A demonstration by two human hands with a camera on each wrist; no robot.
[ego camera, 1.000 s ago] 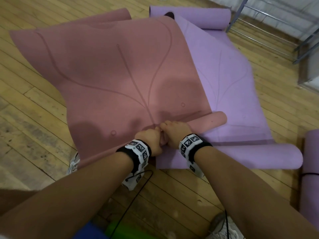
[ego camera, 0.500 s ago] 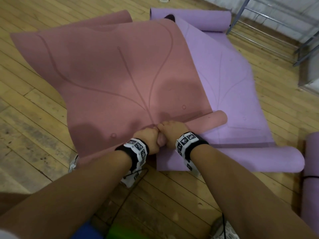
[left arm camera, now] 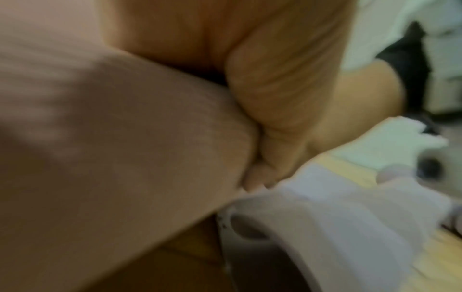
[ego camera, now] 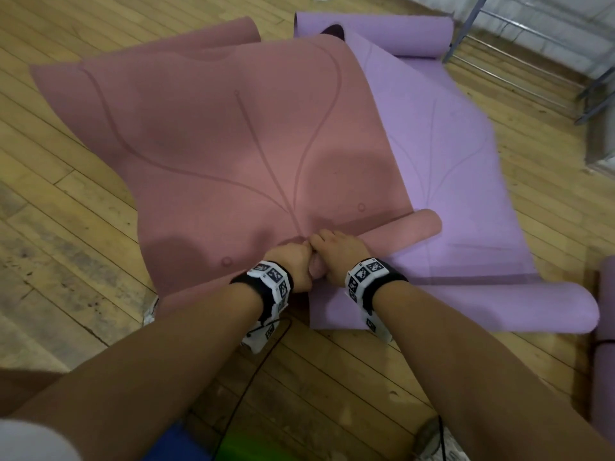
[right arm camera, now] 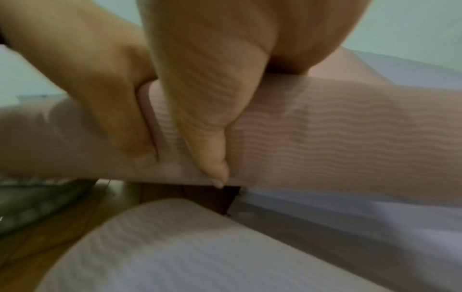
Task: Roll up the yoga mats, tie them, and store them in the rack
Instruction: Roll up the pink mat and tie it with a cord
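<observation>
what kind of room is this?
Probably a yoga or fitness studio. Worn wood plank floor, a pink mat lying over a purple mat, both partly rolled, another purple roll at the right edge, and a metal rack by the wall.

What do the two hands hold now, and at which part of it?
Both the left hand and the right hand grip the pink mat at its rolled near end, side by side near the middle of the roll.
</observation>
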